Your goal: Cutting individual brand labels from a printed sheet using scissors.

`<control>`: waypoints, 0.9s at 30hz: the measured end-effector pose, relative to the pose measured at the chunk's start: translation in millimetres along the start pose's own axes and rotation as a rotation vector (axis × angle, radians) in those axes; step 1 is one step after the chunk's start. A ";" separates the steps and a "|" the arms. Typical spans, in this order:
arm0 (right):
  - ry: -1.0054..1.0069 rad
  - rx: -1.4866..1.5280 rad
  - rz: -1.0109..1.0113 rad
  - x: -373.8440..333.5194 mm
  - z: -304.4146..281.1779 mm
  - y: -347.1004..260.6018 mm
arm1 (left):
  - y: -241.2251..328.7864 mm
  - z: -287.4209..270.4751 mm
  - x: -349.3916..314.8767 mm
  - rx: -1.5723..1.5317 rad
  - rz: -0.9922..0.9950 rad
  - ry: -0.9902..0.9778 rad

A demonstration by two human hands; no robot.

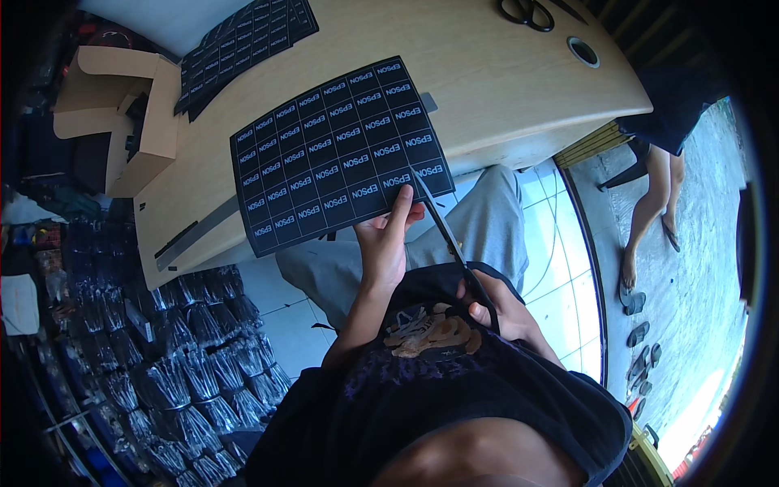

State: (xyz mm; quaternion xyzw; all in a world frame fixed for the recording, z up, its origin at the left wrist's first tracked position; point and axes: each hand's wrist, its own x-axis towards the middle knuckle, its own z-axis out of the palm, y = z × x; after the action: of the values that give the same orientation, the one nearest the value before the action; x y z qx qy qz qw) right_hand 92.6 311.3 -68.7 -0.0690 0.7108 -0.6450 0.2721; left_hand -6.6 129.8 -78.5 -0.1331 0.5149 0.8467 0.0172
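A large black sheet (324,166), marked by pale lines into rows of small printed rectangles, is held up over the near edge of the table. My left hand (385,247) pinches its near edge, thumb on top and fingers underneath. My right hand (501,307) grips the dark handles of a pair of scissors (444,227), close to my body. The long blades point away from me and meet the sheet's near edge right of my left thumb, at the last column. How far apart the blades are is hard to tell.
On the wooden table (462,61) lie more black sheets (243,49), an open cardboard box (166,114), a grey strip (199,235) and a black two-ringed object (527,12). Bundled dark packets (187,365) fill the floor at left. Another person's legs (653,199) and several sandals (639,333) are at right.
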 end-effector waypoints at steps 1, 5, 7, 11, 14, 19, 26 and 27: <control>0.002 -0.004 -0.007 1.9 1.7 -3.2 | 0.7 -0.6 -1.4 -0.005 0.005 -0.014; 0.010 0.021 -0.011 9.4 8.9 -4.2 | 2.2 -3.5 -3.4 0.021 0.009 -0.032; 0.019 0.022 -0.013 12.2 10.8 -4.4 | 3.1 -5.0 -4.2 0.053 0.022 -0.074; 0.034 0.030 -0.006 15.9 14.4 -7.1 | 7.4 -6.3 -6.4 0.014 0.021 -0.102; 0.046 0.041 -0.008 19.2 16.2 -9.5 | 8.4 -9.9 -5.3 0.051 -0.016 -0.162; 0.037 0.068 -0.013 22.2 17.0 -6.6 | 8.5 -6.7 -2.3 0.038 0.024 -0.149; 0.016 0.067 -0.014 25.0 15.5 -10.7 | 10.4 -4.1 -1.3 0.017 0.018 -0.131; 0.016 0.067 -0.013 25.2 15.6 -11.4 | 11.0 -3.9 -1.9 0.017 0.001 -0.127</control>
State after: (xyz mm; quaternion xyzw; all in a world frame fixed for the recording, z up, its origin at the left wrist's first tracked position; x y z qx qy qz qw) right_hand 75.9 284.5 -65.7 -0.0591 0.6906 -0.6706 0.2644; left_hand -5.8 121.5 -70.2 -0.0786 0.5201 0.8490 0.0506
